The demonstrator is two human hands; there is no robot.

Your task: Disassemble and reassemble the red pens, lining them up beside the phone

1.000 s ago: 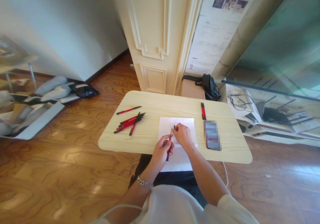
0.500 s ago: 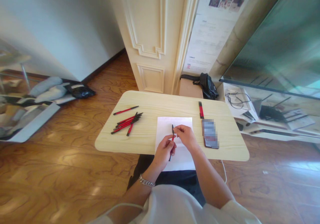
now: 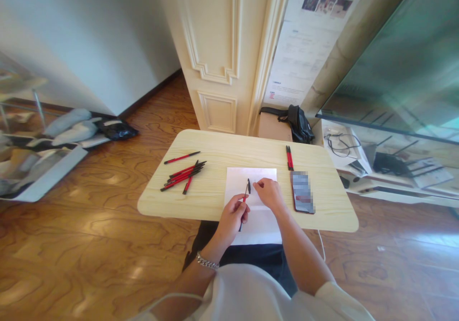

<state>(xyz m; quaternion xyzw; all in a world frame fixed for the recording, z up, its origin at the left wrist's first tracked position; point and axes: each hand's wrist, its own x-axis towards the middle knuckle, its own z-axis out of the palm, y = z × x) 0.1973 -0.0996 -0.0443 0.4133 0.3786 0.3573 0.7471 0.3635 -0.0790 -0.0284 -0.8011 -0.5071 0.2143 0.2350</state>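
My left hand [image 3: 234, 214] is closed round a red and black pen [image 3: 245, 197], held tip up over a white sheet of paper [image 3: 251, 180]. Just right of the pen tip, my right hand [image 3: 268, 192] has its fingers pinched together; what they hold is too small to see. Both hands hover over the near edge of a small light wooden table [image 3: 215, 146]. A loose pile of several red and black pens [image 3: 182, 173] lies on the table's left half. Two more pens [image 3: 289, 157] lie side by side at the back right.
A phone [image 3: 303, 192] lies on the table right of the paper. A black bag [image 3: 298, 122] sits on a box behind the table. A low glass shelf with cables [image 3: 380, 163] stands at the right. Bundled cloth and a tray [image 3: 53, 144] lie on the wooden floor at left.
My right hand has drawn a little away from the pen tip to the right. My left hand keeps the pen almost where it was.
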